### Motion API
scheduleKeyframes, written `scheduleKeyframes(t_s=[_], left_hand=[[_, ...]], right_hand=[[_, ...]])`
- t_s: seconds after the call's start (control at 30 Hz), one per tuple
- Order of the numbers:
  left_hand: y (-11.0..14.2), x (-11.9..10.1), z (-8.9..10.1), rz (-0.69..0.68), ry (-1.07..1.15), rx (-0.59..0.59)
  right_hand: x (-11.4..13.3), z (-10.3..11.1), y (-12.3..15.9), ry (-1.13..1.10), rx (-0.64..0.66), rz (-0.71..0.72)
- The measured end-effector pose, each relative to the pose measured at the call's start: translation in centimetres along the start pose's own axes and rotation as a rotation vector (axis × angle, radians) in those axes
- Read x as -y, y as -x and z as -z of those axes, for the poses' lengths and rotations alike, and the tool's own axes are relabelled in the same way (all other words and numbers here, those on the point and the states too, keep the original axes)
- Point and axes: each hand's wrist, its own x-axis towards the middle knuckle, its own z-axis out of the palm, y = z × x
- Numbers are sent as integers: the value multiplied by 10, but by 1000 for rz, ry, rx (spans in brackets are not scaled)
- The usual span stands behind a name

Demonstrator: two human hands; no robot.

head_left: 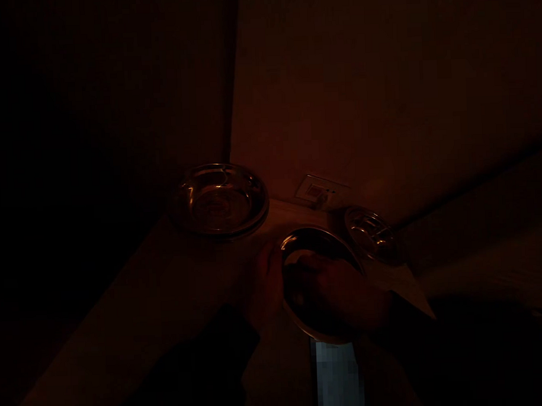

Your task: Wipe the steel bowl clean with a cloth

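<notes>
- Dim reddish light leaves the wall (383,92) and the tabletop (180,277) almost black.
- Right hand (340,286): reaches over the near right rim into a round metal bowl (332,241), fingers bent down inside; too dark to tell whether they grasp anything.
- Just beyond those fingers, and nearer to them than to the other hand, lies a pale thing (299,255), partly covered; its long axis cannot be made out.
- Left hand (262,286): set against the bowl's left side, so the bowl lies directly to its right; whether it clasps the rim or only steadies it, I cannot tell.
- Towards the wearer from the grip, just past the near rim, shows a bright bluish patch (338,378).
- Beyond, to the left: stacked dishes (220,202).
- Beyond, to the right: another dish (373,235), close beside the bowl.
- Farthest, straight past the grip: a wall plate (321,189).
</notes>
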Motion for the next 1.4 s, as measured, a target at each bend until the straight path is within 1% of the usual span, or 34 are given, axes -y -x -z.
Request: scheduleKeyframes(t_s=[0.13, 0.17, 0.3, 0.33, 0.43, 0.5, 0.6, 0.67, 0.7, 0.8, 0.87, 0.97, 1.07, 1.17, 1.27, 1.4], left_hand=[[0, 1, -1, -6, -40, -16], [0, 1, -1, -1, -41, -22], [0, -3, -1, 28, -21, -28], [1, -4, -1, 29, -23, -29], [1, -3, -1, 4, -32, -15], [0, -2, -1, -1, -43, -31], [-1, 0, -2, 23, -53, -63], [-1, 2, -2, 20, -36, -55], [-1, 3, -2, 6, -26, -48], [-1, 4, -1, -10, -18, -51], [-1, 3, -1, -2, -30, -62], [-1, -1, -1, -6, -48, -64], [-1, -4, -1, -1, -61, -66], [0, -4, -1, -8, -58, -61], [1, -5, -2, -18, -47, -47], [3, -6, -3, 0, -15, -34]], right_hand=[[-4, 2, -4, 54, -37, -102], [-4, 2, -5, 49, -36, -104], [-1, 2, -5, -17, 3, 28], [-1, 2, -5, -20, 5, 38], [-2, 3, -7, 19, -24, -45], [-1, 4, -8, 24, -35, -81], [0, 5, -8, -37, -5, 15], [-1, 5, -9, -49, 4, 54], [-2, 5, -10, -36, -9, 35], [-6, 3, -15, 15, -56, -86], [-5, 3, -17, 12, -57, -116], [1, 3, -13, -64, -33, -32], [5, 4, -3, -143, -42, 35], [0, 4, 8, -147, -63, 29], [-5, 6, 15, -180, -37, 22], [-5, 5, 16, -231, -12, 158]])
